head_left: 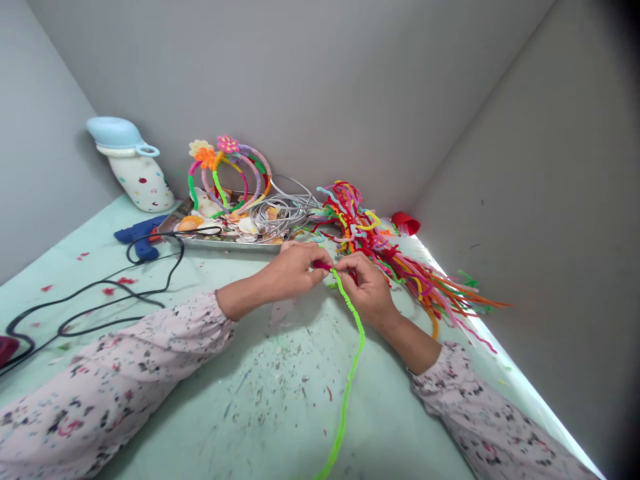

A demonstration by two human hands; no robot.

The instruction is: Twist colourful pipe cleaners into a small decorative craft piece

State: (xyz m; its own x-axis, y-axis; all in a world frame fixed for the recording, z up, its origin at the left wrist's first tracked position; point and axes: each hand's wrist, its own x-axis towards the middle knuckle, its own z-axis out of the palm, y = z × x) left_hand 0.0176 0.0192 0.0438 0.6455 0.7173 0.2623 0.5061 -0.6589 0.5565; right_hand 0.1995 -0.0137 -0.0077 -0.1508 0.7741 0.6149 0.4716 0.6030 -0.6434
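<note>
My left hand (301, 268) is closed, pinching a dark red fuzzy length (323, 265) between thumb and fingers. Just to its right, the fingertips of my right hand (367, 283) pinch the upper end of a lime green pipe cleaner (357, 347) where it meets the red part. From there the green strand hangs in a long curve down toward the lower edge of the view. Both hands nearly touch above the table, and the fingers hide most of the red piece.
A metal tray (235, 247) holds shells, grey wire coils (285, 212) and fuzzy hoops with flowers (250, 167). Right of it lies a pile of colourful pipe cleaners (370, 237). At left are a blue glue gun (143, 237), black cords (100, 288) and a white bottle (140, 180).
</note>
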